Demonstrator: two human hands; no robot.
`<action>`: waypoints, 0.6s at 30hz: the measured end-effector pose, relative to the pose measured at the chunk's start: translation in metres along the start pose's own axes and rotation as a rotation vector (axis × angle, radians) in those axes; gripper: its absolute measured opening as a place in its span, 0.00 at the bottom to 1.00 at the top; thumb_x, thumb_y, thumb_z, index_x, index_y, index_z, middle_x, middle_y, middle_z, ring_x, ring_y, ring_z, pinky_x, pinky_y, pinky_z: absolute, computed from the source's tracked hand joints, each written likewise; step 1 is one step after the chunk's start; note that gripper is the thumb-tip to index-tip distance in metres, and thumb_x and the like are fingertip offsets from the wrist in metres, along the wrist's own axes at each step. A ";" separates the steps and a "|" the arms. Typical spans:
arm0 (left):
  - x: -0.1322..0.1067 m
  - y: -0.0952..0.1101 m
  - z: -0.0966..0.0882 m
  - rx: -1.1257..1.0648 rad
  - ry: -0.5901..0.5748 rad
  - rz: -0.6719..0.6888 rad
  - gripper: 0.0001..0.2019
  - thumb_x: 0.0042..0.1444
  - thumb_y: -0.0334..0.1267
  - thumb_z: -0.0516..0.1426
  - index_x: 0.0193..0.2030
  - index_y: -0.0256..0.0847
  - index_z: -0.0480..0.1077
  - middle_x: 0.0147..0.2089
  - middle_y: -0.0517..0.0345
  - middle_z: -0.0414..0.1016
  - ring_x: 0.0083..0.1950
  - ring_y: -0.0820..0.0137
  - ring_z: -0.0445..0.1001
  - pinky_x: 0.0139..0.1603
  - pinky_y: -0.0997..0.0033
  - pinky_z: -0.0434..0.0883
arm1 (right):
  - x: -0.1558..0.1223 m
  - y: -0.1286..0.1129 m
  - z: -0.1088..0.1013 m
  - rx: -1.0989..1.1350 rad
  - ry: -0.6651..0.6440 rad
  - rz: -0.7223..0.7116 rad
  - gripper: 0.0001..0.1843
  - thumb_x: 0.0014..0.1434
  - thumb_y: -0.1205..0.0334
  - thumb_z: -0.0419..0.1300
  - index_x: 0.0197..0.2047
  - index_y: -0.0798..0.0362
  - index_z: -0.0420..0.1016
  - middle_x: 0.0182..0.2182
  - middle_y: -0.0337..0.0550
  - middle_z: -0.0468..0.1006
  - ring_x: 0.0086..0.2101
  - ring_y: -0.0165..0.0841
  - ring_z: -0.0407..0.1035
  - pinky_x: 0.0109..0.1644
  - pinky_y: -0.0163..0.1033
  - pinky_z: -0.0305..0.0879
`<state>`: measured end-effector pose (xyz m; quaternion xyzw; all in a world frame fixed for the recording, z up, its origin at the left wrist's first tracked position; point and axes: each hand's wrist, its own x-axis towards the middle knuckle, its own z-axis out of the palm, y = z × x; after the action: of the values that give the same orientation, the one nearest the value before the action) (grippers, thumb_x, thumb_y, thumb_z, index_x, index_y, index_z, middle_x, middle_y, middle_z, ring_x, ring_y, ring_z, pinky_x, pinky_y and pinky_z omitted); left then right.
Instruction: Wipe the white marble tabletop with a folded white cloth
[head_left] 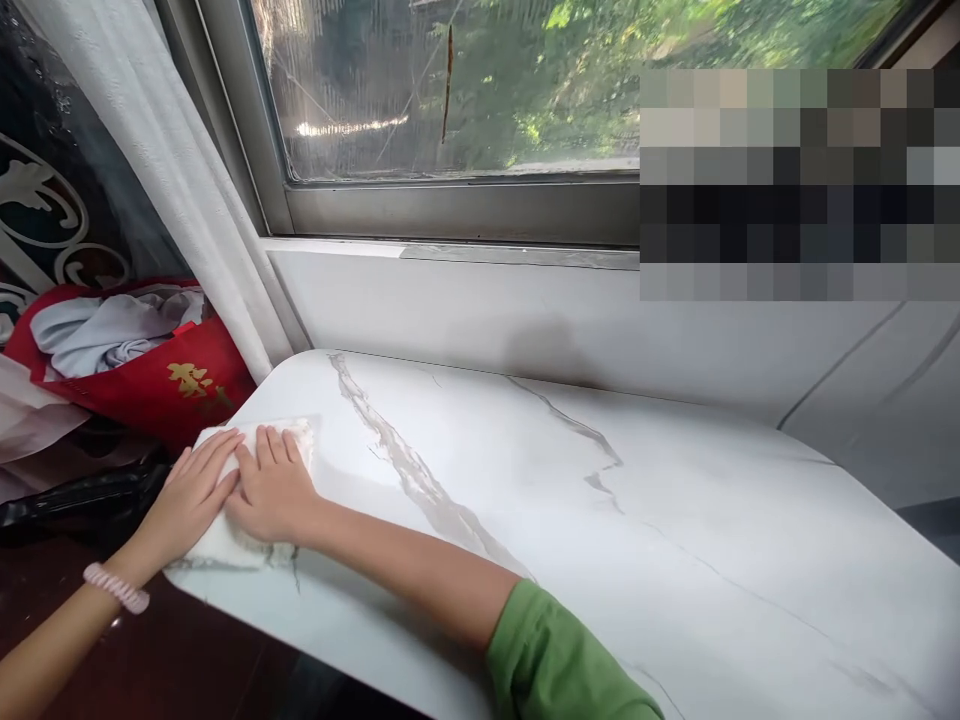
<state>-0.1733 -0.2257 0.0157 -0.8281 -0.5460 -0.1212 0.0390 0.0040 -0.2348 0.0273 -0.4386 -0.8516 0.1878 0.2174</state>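
A white cloth [217, 545] lies spread at the left end of a white marble-patterned table [675, 470]. My left hand [191, 500] rests flat on the cloth's left part, fingers stretched forward. Beside it, my right hand [274, 490] presses flat on the cloth, its fingers extended and its thumb side against the left hand. Around my left wrist is a pale pink coiled band [116, 588]. The cloth's underside is hidden.
A red bag [150, 385] with grey fabric [112, 325] inside stands left of the table. A white curtain [150, 150] hangs beside the window [465, 90]. The table's back edge meets a white wall [420, 310]. A blurred patch covers the upper right.
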 end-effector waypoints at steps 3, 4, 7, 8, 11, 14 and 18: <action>0.040 -0.001 0.006 -0.015 -0.021 0.015 0.24 0.64 0.45 0.38 0.64 0.45 0.55 0.65 0.50 0.59 0.65 0.59 0.57 0.64 0.48 0.52 | 0.029 0.019 -0.004 0.039 0.044 0.134 0.31 0.63 0.56 0.46 0.65 0.64 0.54 0.66 0.63 0.47 0.66 0.46 0.39 0.67 0.56 0.38; 0.055 0.001 0.009 -0.023 -0.026 0.012 0.24 0.64 0.45 0.38 0.63 0.44 0.56 0.65 0.50 0.59 0.66 0.59 0.57 0.65 0.48 0.52 | 0.038 0.028 -0.006 0.036 0.071 0.166 0.30 0.63 0.56 0.46 0.64 0.62 0.55 0.66 0.61 0.49 0.66 0.45 0.40 0.67 0.56 0.37; 0.100 0.007 0.020 -0.052 -0.034 0.008 0.23 0.64 0.43 0.39 0.62 0.42 0.57 0.66 0.50 0.58 0.66 0.60 0.56 0.65 0.48 0.51 | 0.059 0.057 -0.013 -0.012 0.149 0.224 0.27 0.63 0.58 0.46 0.64 0.59 0.57 0.66 0.58 0.52 0.66 0.42 0.43 0.67 0.54 0.37; 0.115 0.010 0.024 -0.067 -0.032 0.017 0.23 0.64 0.43 0.39 0.62 0.41 0.58 0.66 0.49 0.58 0.66 0.60 0.56 0.65 0.49 0.51 | 0.063 0.067 -0.016 -0.039 0.178 0.237 0.27 0.63 0.59 0.45 0.63 0.59 0.57 0.65 0.58 0.53 0.65 0.42 0.43 0.67 0.53 0.36; 0.159 0.016 0.037 -0.129 -0.024 0.098 0.22 0.63 0.41 0.41 0.60 0.38 0.60 0.64 0.49 0.60 0.65 0.62 0.56 0.66 0.55 0.52 | 0.072 0.094 -0.024 -0.117 0.263 0.287 0.27 0.63 0.61 0.45 0.63 0.61 0.57 0.65 0.60 0.54 0.65 0.44 0.44 0.66 0.53 0.35; 0.197 0.021 0.048 -0.190 -0.041 0.203 0.22 0.61 0.41 0.44 0.59 0.37 0.62 0.64 0.49 0.62 0.65 0.65 0.58 0.66 0.61 0.54 | 0.076 0.115 -0.031 -0.161 0.312 0.363 0.27 0.63 0.61 0.44 0.63 0.64 0.57 0.64 0.63 0.54 0.65 0.45 0.44 0.66 0.54 0.33; 0.229 0.028 0.057 -0.239 -0.068 0.272 0.22 0.60 0.41 0.46 0.58 0.36 0.63 0.62 0.49 0.63 0.64 0.66 0.60 0.66 0.64 0.54 | 0.075 0.129 -0.037 -0.185 0.326 0.434 0.27 0.64 0.62 0.43 0.63 0.66 0.56 0.65 0.65 0.52 0.65 0.46 0.43 0.66 0.54 0.32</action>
<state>-0.0534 -0.0207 0.0179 -0.8967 -0.4116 -0.1505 -0.0621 0.0705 -0.0976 0.0080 -0.6528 -0.7052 0.0782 0.2653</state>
